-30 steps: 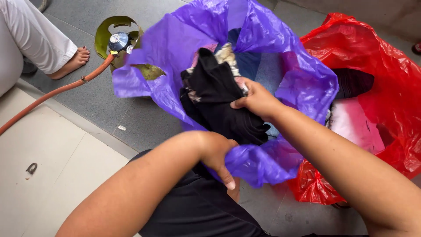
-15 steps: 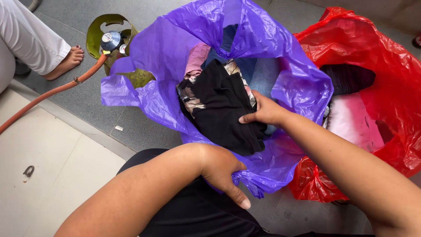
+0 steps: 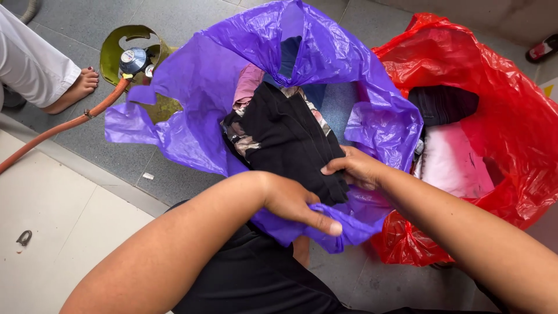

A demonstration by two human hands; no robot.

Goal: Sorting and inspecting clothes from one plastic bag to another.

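A large purple plastic bag stands open on the floor in front of me, filled with folded clothes. A black garment lies on top of a patterned one inside it. My left hand grips the near rim of the purple bag, fingers curled over the plastic. My right hand reaches into the bag and pinches the near end of the black garment. To the right stands a red plastic bag, also open, with a dark folded cloth and a white and pink cloth in it.
A green gas cylinder with a regulator and an orange hose sits at the upper left. Beside it is another person's bare foot and white trouser leg. A small metal hook lies on the pale tiles at left.
My right hand has slid lower along the black garment toward the near rim, pushing it deeper. My left hand shifted its grip along the bag's near edge. The view moved slightly.
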